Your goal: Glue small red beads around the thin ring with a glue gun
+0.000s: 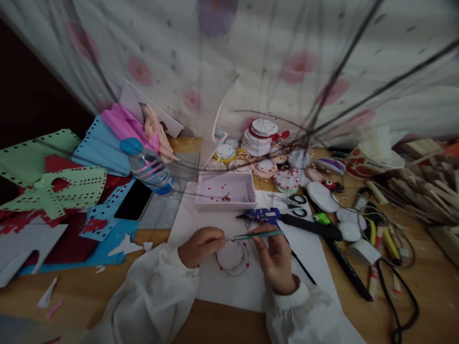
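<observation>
A thin ring dotted with red and pale beads (247, 260) is over the white paper, between my two hands. My left hand (201, 246) is closed, its fingertips pinching the ring's upper left edge. In my right hand (275, 262) are slim teal tweezers (265, 234), pointing left, their tips close to my left fingertips. Whether the tweezers grip anything is too small to tell. Behind my hands stands a shallow white box (225, 206) holding a few small red pieces. A blue glue gun (263, 215) lies just beyond my right hand.
Black-handled scissors (297, 205) lie near the glue gun. Stacks of decorated white discs (261, 138) stand at the back. A water bottle (150, 167), a phone (133, 200) and coloured sheets (75, 191) are on the left. Cables (405, 306) and wooden sticks (423, 177) lie at right.
</observation>
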Demonstrator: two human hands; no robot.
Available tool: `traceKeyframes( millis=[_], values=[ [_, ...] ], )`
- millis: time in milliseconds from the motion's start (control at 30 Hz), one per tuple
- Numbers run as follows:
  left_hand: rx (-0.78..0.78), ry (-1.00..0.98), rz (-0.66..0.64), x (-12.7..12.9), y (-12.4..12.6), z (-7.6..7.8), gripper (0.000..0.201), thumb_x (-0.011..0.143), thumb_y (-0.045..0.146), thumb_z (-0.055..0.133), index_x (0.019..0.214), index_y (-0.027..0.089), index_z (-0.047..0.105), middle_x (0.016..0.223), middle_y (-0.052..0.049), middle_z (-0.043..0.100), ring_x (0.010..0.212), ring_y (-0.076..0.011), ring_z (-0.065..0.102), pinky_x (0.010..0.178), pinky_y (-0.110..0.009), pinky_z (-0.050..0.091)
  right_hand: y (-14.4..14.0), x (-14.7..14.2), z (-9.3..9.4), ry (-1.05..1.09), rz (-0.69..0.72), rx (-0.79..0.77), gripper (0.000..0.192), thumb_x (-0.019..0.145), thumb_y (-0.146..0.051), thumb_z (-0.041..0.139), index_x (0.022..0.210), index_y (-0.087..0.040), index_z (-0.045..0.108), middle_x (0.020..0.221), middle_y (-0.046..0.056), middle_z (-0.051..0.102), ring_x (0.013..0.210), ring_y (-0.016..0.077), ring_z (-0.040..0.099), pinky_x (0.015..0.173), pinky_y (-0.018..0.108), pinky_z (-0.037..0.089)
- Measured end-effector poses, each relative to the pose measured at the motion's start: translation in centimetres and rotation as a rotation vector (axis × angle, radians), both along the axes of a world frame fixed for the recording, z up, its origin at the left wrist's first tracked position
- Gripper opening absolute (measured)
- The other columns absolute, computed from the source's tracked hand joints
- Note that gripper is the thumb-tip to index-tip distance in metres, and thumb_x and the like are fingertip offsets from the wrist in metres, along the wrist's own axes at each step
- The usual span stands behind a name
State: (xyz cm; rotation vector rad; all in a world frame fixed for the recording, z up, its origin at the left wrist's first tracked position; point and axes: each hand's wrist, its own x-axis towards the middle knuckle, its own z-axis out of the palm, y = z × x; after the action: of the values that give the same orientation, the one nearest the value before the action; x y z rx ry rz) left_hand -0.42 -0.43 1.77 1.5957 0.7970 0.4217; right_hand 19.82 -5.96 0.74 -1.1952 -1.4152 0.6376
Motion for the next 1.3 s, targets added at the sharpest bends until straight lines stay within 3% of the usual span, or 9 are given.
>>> traceKeyframes(
  millis=[367,1100,1300],
  values=[
    [0.030,0.027,-0.004,0.08,0.01,0.48,0.033,0.086,0.036,0.042,0.058,0.018,0.035,0.061,0.004,0.033,0.061,-0.0118,0.037,0.058,-0.025,0.029,0.01,-0.19,-0.03,0.047,-0.004,-0.028,0.007,0.087,-0.018,0.055,0.092,-0.022,0.057,0.082,0.003,0.060,0.079,0.0176,0.059,0.071,0.032,0.047],
    [0.035,0.024,0.009,0.05,-0.10,0.21,0.029,0.083,0.031,0.043,0.058,0.019,0.035,0.062,0.003,0.033,0.061,-0.0126,0.039,0.059,-0.026,0.031,-0.01,-0.02,-0.17,0.086,-0.021,0.074,0.012,0.086,-0.015,0.055,0.094,-0.023,0.060,0.083,0.003,0.061,0.081,0.0191,0.057,0.073,0.036,0.046],
    [0.035,0.030,0.012,0.11,-0.13,0.31,0.029,0.083,0.032,0.042,0.058,0.019,0.035,0.062,0.003,0.033,0.061,-0.0130,0.038,0.058,-0.026,0.031,0.12,0.29,0.50,-0.046,0.058,0.136,0.015,0.083,-0.012,0.056,0.093,-0.023,0.060,0.081,0.003,0.064,0.079,0.0203,0.057,0.074,0.038,0.045]
  ],
)
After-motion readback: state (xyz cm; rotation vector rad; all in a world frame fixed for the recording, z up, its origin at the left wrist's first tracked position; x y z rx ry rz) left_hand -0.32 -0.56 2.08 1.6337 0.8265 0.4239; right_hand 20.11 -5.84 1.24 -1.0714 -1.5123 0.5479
